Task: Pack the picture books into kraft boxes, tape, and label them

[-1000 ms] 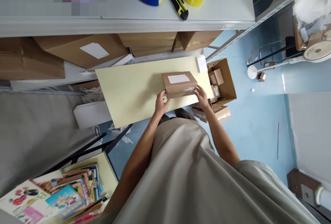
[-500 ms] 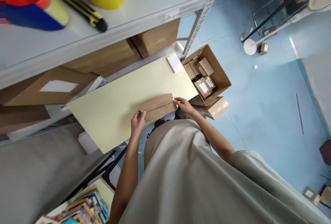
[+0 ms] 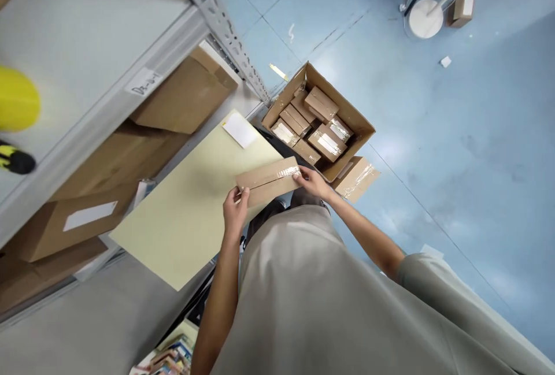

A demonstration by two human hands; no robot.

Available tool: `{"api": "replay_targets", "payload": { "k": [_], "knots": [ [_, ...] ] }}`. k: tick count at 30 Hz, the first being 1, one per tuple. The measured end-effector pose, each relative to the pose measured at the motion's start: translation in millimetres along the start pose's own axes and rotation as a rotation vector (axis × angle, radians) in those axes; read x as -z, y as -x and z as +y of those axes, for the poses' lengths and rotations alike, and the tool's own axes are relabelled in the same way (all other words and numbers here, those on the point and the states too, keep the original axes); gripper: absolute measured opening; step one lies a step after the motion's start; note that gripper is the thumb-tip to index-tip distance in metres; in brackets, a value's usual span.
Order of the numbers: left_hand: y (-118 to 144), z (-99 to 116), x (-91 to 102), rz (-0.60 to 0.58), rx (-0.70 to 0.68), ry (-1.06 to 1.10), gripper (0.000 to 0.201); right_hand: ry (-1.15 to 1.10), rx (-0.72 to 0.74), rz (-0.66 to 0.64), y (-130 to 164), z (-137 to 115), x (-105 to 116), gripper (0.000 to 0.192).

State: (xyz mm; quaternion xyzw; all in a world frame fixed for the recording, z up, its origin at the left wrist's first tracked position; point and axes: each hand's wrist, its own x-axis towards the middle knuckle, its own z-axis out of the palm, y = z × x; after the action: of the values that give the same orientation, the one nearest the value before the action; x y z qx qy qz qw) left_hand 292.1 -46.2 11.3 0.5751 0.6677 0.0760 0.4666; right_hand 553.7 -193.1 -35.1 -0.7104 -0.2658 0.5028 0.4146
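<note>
A long, narrow cardboard box (image 3: pixel 266 181) with a seam along its top is held between my two hands, over the near edge of the pale yellow tabletop (image 3: pixel 182 213). My left hand (image 3: pixel 235 207) pinches its left end with thumb and fingers. At the right end my right hand (image 3: pixel 313 181) grips the corner, where shiny clear tape catches the light. The undersides of the box and some fingers are hidden. A white paper pad (image 3: pixel 240 130) lies at the far corner of the tabletop.
Beyond the table's right end stands a large open carton (image 3: pixel 364 132) with several small taped boxes inside. Another taped box (image 3: pixel 362 179) sits beside it. A metal shelf (image 3: pixel 108 86) with large cartons rises at left. Colourful items (image 3: pixel 171 357) lie low at the bottom.
My view has swung right, bringing the open carton closer to the middle. The held box has shifted slightly right with both hands still on it, and its tape now shines.
</note>
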Motion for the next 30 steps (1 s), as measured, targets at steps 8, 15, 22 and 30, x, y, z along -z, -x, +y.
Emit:
{"api": "replay_targets", "payload": {
  "k": [8,15,22,30],
  "knots": [
    [-42,104,-97.8,-0.193,-0.335,-0.174,0.044,-0.258,-0.015,0.283,8,25,91,0.075],
    [-134,207,-167.4,-0.218,-0.479,-0.342,0.067,-0.379,-0.236,0.500,-83,37,105,0.095],
    [-139,203,-143.0,-0.235,-0.494,-0.234,0.055,-0.437,-0.318,0.318,-129,47,69,0.063],
    [-10,24,-74.4,-0.153,-0.099,-0.001,0.034,-0.394,-0.490,0.109,-78,67,31,0.047]
  ]
}}
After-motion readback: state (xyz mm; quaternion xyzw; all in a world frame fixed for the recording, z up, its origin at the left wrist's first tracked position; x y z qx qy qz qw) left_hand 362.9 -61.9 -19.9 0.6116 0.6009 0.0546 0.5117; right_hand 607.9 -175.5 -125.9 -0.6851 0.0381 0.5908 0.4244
